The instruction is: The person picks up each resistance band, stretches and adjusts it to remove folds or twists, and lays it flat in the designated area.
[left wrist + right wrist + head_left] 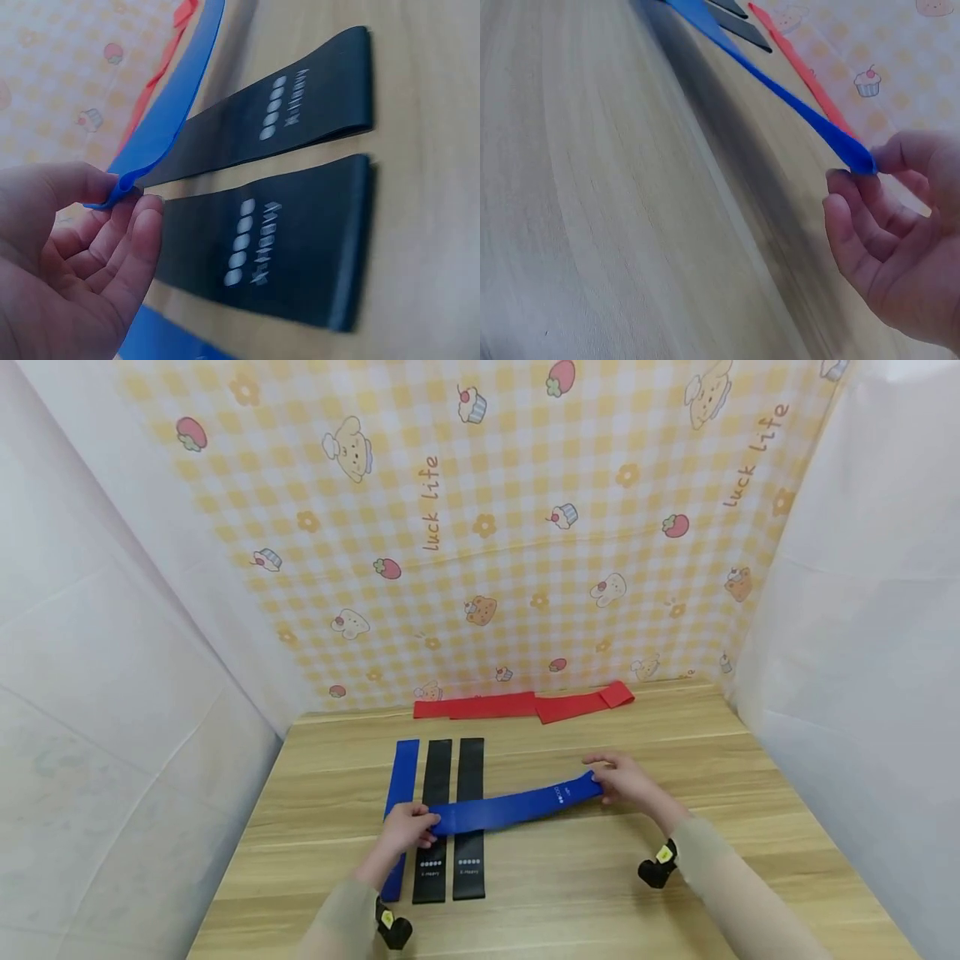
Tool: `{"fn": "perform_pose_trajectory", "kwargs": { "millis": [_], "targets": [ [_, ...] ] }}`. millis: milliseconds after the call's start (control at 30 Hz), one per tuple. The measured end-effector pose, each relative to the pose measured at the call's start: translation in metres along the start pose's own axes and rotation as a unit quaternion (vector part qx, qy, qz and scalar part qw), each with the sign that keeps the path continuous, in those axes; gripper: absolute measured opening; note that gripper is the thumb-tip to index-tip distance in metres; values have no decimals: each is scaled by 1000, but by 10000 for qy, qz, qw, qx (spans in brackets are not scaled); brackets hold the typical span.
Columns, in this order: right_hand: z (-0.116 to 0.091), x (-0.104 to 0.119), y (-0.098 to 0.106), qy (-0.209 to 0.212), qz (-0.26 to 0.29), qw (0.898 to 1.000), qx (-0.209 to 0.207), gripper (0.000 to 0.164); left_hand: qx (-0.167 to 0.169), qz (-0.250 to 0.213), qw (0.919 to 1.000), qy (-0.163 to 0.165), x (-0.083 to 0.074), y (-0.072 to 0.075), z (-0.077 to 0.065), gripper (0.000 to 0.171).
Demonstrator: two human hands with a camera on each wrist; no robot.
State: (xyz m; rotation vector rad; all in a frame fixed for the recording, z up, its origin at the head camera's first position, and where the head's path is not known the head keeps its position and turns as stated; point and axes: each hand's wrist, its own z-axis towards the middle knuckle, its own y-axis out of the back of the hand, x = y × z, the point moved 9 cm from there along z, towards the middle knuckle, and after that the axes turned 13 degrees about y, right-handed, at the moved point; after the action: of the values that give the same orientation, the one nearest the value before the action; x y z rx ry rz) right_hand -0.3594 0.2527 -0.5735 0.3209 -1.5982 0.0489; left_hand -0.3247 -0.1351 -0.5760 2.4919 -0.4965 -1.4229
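Both hands hold up one blue resistance band, stretched sideways above the table. My left hand pinches its left end between thumb and fingers; in the left wrist view that end is folded at the thumb. At the other end my right hand pinches the band by its tip, the other fingers loosely bent in the right wrist view. Beneath the held band lie two black resistance bands, the left one and the right one, side by side with white dots and lettering. A second blue band lies left of them, partly behind my left hand.
Red bands lie in a row along the back of the wooden table, by the patterned cloth. White cloth walls stand at both sides. Each wrist wears a black camera mount.
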Motion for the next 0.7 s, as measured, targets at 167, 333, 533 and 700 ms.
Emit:
{"fn": "perform_pose_trajectory", "kwargs": {
  "millis": [167,333,533,700],
  "targets": [
    [-12,13,-5,301,-123,9982,494,24,-137,46,9998,-142,-14,16,5,12],
    [-22,26,-11,458,-670,9933,817,19,-185,334,9986,-374,-32,32,8,12],
    [-33,39,-23,581,-951,9876,1108,15,-254,685,9952,-646,-52,46,8,14],
    [-42,39,-36,606,-1141,9826,1331,14,-316,792,9937,-728,-62,51,12,14]
  ]
}}
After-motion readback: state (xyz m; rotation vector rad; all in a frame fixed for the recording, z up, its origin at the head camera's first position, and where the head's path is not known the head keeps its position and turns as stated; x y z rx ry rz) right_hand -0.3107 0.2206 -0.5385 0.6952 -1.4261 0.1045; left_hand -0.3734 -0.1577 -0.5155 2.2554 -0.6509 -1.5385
